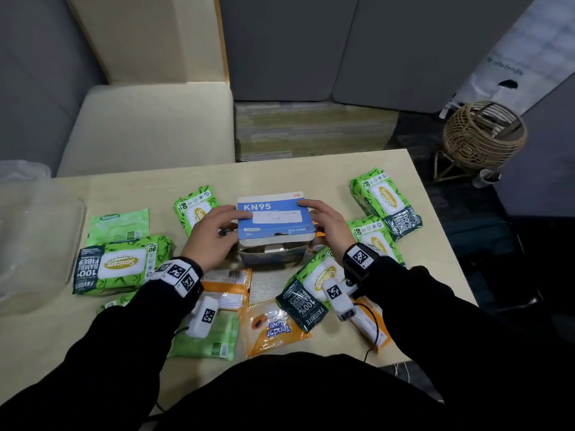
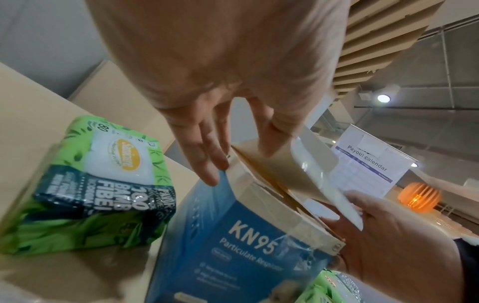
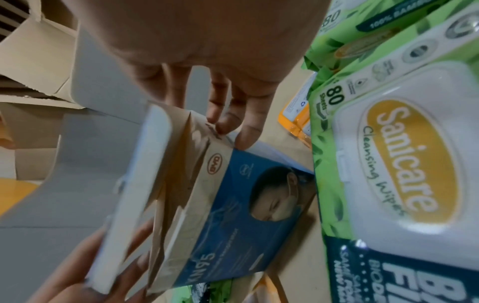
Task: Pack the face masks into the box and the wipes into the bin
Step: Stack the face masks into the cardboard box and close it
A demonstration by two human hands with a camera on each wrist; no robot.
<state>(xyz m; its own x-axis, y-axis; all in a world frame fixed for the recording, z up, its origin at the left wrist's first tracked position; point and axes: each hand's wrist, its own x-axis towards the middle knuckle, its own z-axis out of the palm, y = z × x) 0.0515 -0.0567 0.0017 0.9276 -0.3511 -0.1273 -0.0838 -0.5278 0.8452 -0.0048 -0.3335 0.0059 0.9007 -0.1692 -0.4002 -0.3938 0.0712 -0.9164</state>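
Note:
A blue KN95 mask box (image 1: pixel 272 255) stands mid-table with its lid (image 1: pixel 273 217) lowered over a torn front. My left hand (image 1: pixel 233 220) is at the box's left end; in the left wrist view its fingers (image 2: pixel 207 164) lie straight against the box (image 2: pixel 246 246), thumb by the lid (image 2: pixel 311 164). My right hand (image 1: pixel 311 209) holds the lid's right end, and its fingertips (image 3: pixel 225 125) touch the box (image 3: pixel 246 205) at its corner flap. Several green wipes packs (image 1: pixel 115 264) (image 2: pixel 103 184) (image 3: pixel 401 164) lie around. A clear plastic bin (image 1: pixel 37 231) sits at the far left.
Orange flat packs (image 1: pixel 273 326) and thin green packs (image 1: pixel 119 223) lie on the table near me. A beige seat (image 1: pixel 149 129) stands behind the table. A rattan basket (image 1: pixel 482 135) on a stand is on the floor beyond the right edge.

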